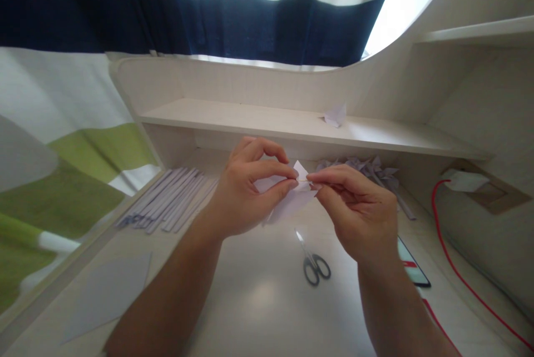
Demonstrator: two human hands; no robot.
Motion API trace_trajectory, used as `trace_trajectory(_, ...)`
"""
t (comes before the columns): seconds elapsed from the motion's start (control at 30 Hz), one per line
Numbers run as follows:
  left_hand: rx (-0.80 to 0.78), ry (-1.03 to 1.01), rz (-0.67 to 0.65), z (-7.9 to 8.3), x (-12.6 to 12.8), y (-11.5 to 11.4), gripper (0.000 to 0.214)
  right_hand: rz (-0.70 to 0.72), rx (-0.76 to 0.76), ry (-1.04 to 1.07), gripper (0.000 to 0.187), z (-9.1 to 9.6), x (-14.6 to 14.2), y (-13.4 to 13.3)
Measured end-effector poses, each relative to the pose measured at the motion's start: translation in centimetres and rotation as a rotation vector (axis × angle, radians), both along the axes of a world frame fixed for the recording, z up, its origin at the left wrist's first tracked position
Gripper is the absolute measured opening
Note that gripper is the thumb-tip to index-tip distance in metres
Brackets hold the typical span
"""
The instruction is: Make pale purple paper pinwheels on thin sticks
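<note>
Both hands are raised above the white desk (258,301), pinching one small folded piece of white paper (292,201) between them. My left hand (246,190) grips its left side with thumb and fingertips pressed together. My right hand (354,207) pinches the right edge, fingers curled closed. The paper's pointed tips stick out above and below the fingers.
A row of folded paper strips (171,201) lies at the left. A flat paper sheet (108,290) is near the front left. Small scissors (312,262) lie below the hands. A pile of folded pieces (367,170), a phone (413,268), a red cable (454,273) and a shelf (292,123) holding one paper piece (336,116) are nearby.
</note>
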State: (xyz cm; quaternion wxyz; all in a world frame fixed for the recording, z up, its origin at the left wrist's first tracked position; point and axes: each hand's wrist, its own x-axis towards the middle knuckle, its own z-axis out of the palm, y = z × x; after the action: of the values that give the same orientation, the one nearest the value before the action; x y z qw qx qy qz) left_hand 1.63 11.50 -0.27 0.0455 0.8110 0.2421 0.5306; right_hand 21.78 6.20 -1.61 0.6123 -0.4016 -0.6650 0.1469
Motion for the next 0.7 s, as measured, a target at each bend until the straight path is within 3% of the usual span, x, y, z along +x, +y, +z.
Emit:
trace_trajectory(0.53,-0.177,-0.101,-0.174,-0.39,-0.1,0.13,0.009,0.036,0.015,0.002,0.025,0.19,-0.03,-0.4)
trace_trajectory(0.7,-0.181,-0.076,-0.164,-0.42,-0.14,0.18,0.009,0.023,0.06,-0.026,0.028,0.22,-0.18,-0.41)
